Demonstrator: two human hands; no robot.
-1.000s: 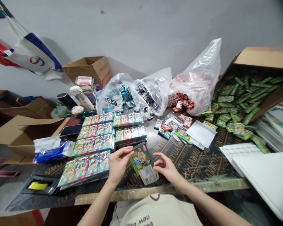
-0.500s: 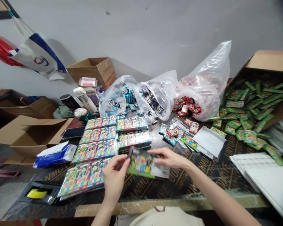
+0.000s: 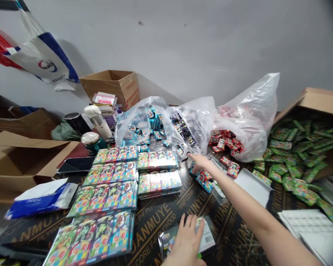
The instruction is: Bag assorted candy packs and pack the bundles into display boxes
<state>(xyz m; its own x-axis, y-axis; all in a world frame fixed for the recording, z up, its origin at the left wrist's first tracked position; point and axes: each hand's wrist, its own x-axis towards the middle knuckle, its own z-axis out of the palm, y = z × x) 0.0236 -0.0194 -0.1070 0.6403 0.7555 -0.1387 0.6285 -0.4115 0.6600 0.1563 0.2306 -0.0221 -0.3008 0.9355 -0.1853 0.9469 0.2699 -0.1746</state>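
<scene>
My left hand point(image 3: 187, 236) lies flat, fingers stretched, on a clear-sleeved colourful card pack point(image 3: 208, 238) at the near edge of the dark board. My right hand point(image 3: 200, 161) is stretched far forward, fingers extended, over a small heap of blue and red packets point(image 3: 204, 179), just in front of the middle plastic bag of dark packets point(image 3: 188, 125). Nothing shows in the right hand's grasp. Rows of finished colourful packs point(image 3: 113, 184) lie left of both hands.
Clear bags of blue packets point(image 3: 140, 123) and red packets point(image 3: 238, 122) flank the middle bag. A tipped carton spills green packets point(image 3: 296, 155) at right. Open cartons point(image 3: 19, 159), a tissue pack point(image 3: 40, 199), bottles point(image 3: 98, 120) stand left; white sheets point(image 3: 308, 221) lie right.
Both hands held the card pack in the air; now it lies on the board under my left hand, and my right hand has let go and reached forward to the loose packets.
</scene>
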